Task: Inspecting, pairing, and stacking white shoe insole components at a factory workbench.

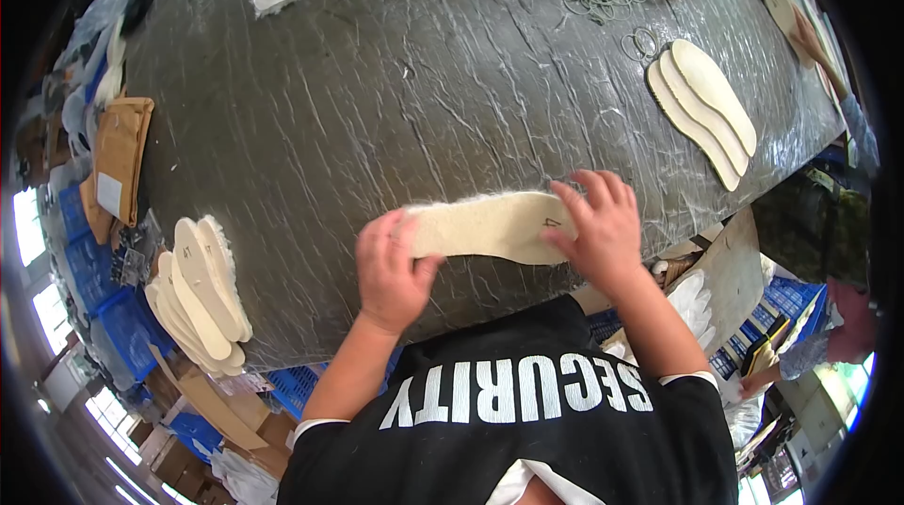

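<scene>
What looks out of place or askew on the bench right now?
Nothing stands out. Both hands, left hand and right hand, hold one insole flat; the insole stacks lie fanned but tidy.

Both hands gripped a cream felt insole (485, 225) lying flat on the grey wrapped table (377, 100): left hand (391, 269) at one end, right hand (603, 227) at the other (fingers spread on top); a stack of insoles (200, 293) lay left
</scene>
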Motion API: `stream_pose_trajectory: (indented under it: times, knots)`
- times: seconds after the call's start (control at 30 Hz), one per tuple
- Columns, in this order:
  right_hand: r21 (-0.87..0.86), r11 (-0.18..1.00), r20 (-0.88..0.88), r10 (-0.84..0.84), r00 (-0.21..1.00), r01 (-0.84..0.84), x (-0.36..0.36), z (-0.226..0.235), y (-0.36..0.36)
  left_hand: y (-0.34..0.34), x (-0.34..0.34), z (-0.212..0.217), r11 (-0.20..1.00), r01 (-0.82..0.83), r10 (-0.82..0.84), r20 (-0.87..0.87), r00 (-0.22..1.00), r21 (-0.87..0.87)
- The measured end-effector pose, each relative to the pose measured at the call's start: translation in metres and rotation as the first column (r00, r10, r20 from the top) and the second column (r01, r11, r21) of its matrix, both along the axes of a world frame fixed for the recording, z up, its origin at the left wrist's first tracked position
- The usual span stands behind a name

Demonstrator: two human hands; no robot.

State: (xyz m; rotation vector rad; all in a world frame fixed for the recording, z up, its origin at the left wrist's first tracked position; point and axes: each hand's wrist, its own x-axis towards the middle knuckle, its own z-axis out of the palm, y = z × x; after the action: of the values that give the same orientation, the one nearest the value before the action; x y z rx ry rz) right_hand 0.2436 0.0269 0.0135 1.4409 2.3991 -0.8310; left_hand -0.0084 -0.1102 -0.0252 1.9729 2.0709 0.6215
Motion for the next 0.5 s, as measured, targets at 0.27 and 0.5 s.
stream_pose_trajectory:
  times: [0.27, 0.5]
  knots:
    - [0.242, 0.891, -0.098, 0.417, 0.904, -0.385, -0.022, -0.055, -0.034, 0.020, 0.025, -0.026, 0.871, 0.341, -0.392, -0.083, 0.916, -0.354]
    - [0.289, 0.878, -0.124, 0.429, 0.895, -0.381, -0.026, -0.052, -0.028, 0.030, 0.026, -0.022, 0.893, 0.285, -0.324, -0.059, 0.944, -0.348]
